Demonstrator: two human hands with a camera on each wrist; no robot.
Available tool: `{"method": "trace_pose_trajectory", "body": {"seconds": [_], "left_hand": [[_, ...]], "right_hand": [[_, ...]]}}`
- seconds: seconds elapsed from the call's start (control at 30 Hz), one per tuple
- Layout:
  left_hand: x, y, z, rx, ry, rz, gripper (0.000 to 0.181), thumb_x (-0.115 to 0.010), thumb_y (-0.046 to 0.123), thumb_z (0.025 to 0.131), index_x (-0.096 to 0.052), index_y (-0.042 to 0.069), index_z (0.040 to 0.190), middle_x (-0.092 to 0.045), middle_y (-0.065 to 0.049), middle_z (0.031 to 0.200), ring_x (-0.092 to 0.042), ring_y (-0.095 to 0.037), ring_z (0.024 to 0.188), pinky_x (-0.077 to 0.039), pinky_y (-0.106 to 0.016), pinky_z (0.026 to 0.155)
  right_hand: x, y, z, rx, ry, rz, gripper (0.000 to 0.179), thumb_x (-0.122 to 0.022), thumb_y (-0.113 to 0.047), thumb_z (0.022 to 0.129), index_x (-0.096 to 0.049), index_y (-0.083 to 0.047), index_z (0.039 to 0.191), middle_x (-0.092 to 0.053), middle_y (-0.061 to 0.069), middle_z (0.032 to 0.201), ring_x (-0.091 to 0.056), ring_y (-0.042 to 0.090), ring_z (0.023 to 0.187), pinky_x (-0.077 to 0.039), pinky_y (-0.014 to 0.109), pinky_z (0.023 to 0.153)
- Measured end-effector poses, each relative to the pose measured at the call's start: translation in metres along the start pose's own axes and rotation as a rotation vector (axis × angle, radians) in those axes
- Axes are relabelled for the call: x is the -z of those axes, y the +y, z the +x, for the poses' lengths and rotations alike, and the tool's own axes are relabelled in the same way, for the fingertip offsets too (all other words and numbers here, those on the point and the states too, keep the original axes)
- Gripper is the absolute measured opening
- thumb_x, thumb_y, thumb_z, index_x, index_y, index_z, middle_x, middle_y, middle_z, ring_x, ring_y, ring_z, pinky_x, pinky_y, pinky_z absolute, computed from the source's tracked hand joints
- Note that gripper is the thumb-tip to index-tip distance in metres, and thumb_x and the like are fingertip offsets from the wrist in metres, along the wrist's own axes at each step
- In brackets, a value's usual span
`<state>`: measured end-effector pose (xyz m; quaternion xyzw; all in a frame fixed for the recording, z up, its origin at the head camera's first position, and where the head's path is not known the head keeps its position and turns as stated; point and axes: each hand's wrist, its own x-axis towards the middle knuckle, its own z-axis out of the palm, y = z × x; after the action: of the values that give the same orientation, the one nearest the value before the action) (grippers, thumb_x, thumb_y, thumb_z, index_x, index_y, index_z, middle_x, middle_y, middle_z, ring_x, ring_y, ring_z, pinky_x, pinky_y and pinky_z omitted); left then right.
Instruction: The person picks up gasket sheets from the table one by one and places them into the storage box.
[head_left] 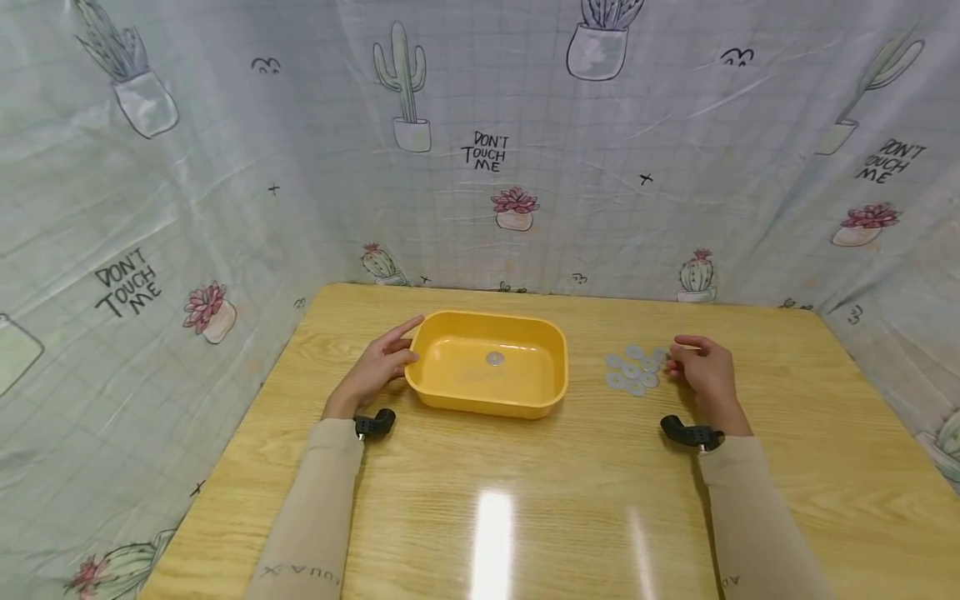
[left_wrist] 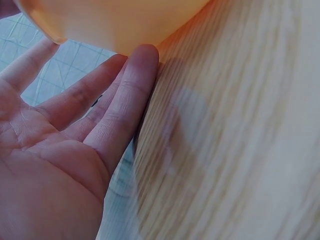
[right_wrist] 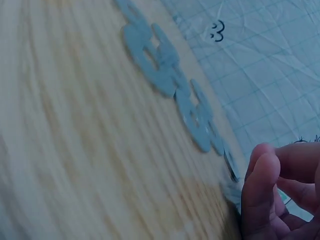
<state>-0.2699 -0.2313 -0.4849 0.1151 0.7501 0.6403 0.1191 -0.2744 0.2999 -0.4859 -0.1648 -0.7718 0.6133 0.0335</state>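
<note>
A yellow plastic basin (head_left: 487, 404) with rounded corners stands on the wooden table, a single grey washer (head_left: 495, 359) lying flat on its floor. At the basin's left end is my left hand (head_left: 375, 367); its fairly straight fingers (left_wrist: 142, 65) touch the outside wall, with the thumb near the rim. To the right of the basin, several flat grey washers (head_left: 632, 371) lie in a loose cluster, some overlapping. My right hand (head_left: 705, 371) is at the cluster's right side, thumb and fingers bent with their tips close together; I cannot tell whether a washer is between them.
The table (head_left: 585, 483) ends at a printed cloth curtain (head_left: 465, 208) along the back and both sides. Each wrist carries a black camera mount, the left mount (head_left: 378, 422) near the basin and the right mount (head_left: 686, 432) just in front of the washers.
</note>
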Motion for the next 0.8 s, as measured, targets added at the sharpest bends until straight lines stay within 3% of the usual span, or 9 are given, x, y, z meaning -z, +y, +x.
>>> {"method": "trace_pose_trajectory", "body": {"seconds": [0.2, 0.4, 0.8], "left_hand": [[-0.0026, 0.0011, 0.0033, 0.007, -0.002, -0.008, 0.066, -0.057, 0.011, 0.102, -0.035, 0.032, 0.161, -0.049, -0.02, 0.152, -0.057, -0.042, 0.13, -0.061, -0.03, 0.088], [-0.0027, 0.0008, 0.002, 0.009, -0.008, -0.005, 0.067, -0.056, 0.01, 0.103, -0.033, 0.03, 0.162, -0.047, -0.022, 0.153, -0.055, -0.044, 0.132, -0.061, -0.031, 0.089], [-0.0026, 0.002, 0.0, 0.011, 0.002, -0.002, 0.068, -0.056, 0.011, 0.102, -0.032, 0.029, 0.162, -0.048, -0.022, 0.152, -0.056, -0.043, 0.13, -0.061, -0.03, 0.088]], "right_hand": [[0.0053, 0.0047, 0.001, 0.06, -0.068, -0.143, 0.047, -0.058, -0.013, 0.103, -0.05, 0.008, 0.144, -0.066, -0.007, 0.082, -0.065, 0.002, 0.065, -0.059, 0.021, 0.06], [0.0028, 0.0018, 0.0013, 0.06, -0.089, -0.247, 0.044, -0.061, -0.012, 0.101, -0.054, 0.009, 0.14, -0.067, -0.003, 0.077, -0.065, 0.004, 0.06, -0.059, 0.023, 0.058], [0.0016, -0.0001, 0.0029, 0.065, -0.134, -0.269, 0.041, -0.062, -0.01, 0.1, -0.057, 0.009, 0.136, -0.068, 0.001, 0.085, -0.066, 0.004, 0.062, -0.059, 0.023, 0.06]]}}
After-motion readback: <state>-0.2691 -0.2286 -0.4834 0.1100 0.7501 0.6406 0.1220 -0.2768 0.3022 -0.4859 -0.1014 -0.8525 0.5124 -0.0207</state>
